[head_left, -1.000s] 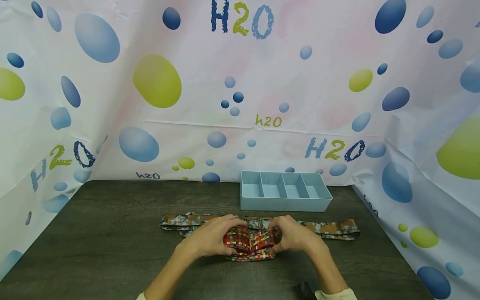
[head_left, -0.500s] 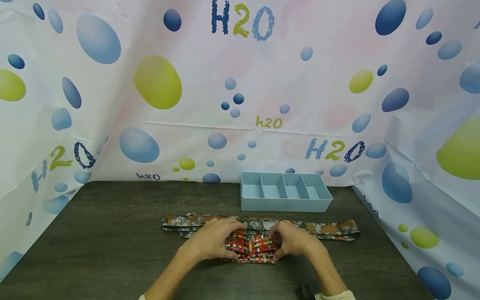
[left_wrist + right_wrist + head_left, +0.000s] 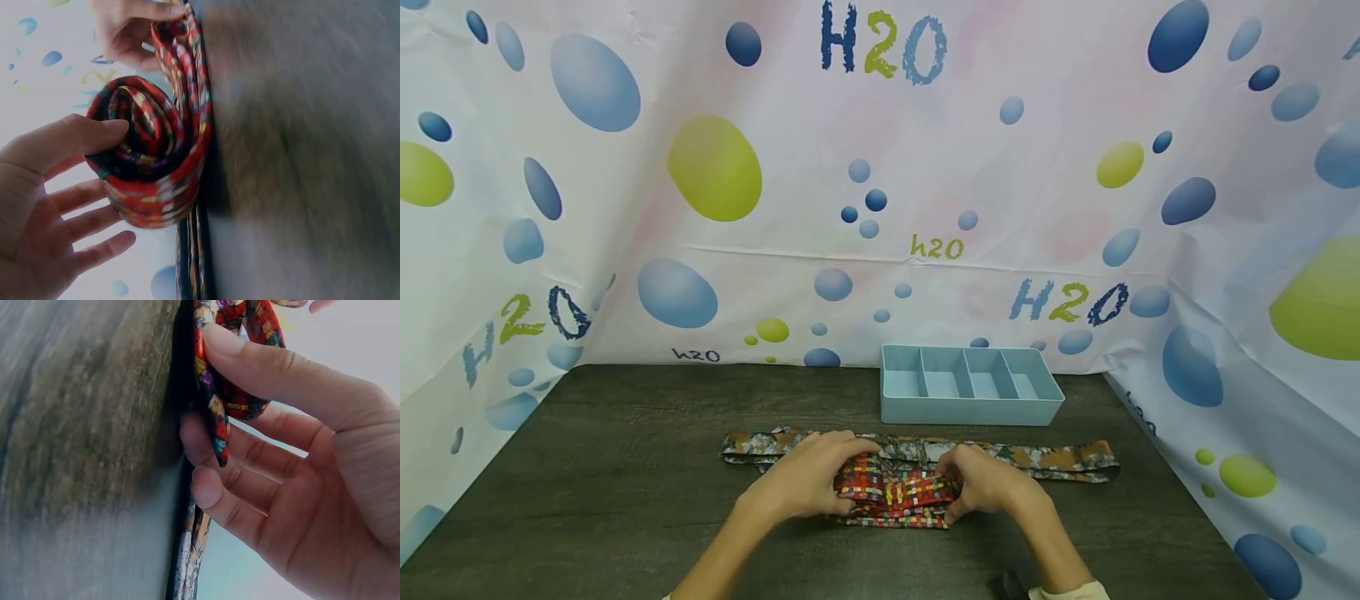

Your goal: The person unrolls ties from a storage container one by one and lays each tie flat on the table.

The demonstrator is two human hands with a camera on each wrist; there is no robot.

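A red, multicoloured checked cloth strip (image 3: 916, 493) lies between my two hands, rolled up at its left end. My left hand (image 3: 801, 477) grips the rolled end; in the left wrist view its thumb lies on the coil (image 3: 147, 156) and its fingers are round the far side. My right hand (image 3: 988, 483) holds the flatter right end between thumb and fingers; in the right wrist view the thumb presses on the layered cloth edge (image 3: 215, 419). Just behind lies a long folded brown strip with a grey-white floral pattern (image 3: 1067, 458), its middle partly covered by the hands and red cloth.
A pale blue tray (image 3: 970, 411) with several compartments stands at the back right of the dark wooden table (image 3: 625, 483). A white curtain with bubbles and "H2O" lettering (image 3: 820, 150) closes off the back and sides. A small dark object (image 3: 1009, 585) shows beside the right wrist.
My left hand has moved slightly left with the rolled end, so more of the red cloth shows between the hands. The right hand keeps about the same place; tray and brown strip are unmoved.
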